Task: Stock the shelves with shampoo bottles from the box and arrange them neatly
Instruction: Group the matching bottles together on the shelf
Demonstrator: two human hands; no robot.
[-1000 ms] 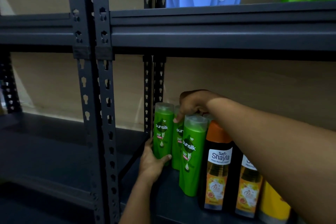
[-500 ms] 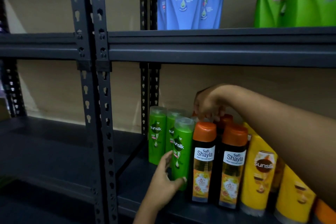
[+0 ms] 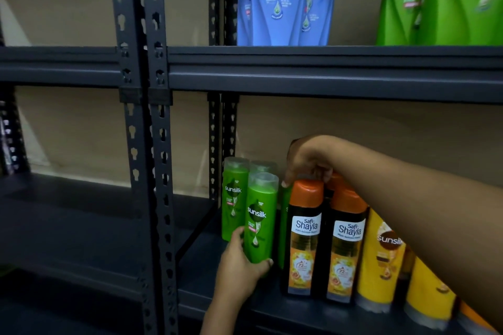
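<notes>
The front green Sunsilk bottle (image 3: 258, 219) is gripped low on its body by the left hand (image 3: 241, 266), fingers curled round its left side and the thumb hooked under its base edge; the forearm rises from the bottom of the view. The fingers of the right hand (image 3: 306, 162) are bent downward onto bottle tops behind the orange-capped Safi Shayla bottles (image 3: 325, 236); which top is pinched cannot be told. The right forearm is stretched in from the right, over the yellow Sunsilk bottles (image 3: 381, 258). All these bottles are stood upright on the dark lower shelf (image 3: 206, 258), more green bottles (image 3: 234, 198) just behind. On the upper shelf (image 3: 326, 73), blue bottles (image 3: 283, 0) and green pouches (image 3: 446, 0) are seen. A slotted metal upright (image 3: 144, 144) and a beige wall (image 3: 81, 130) are behind.
</notes>
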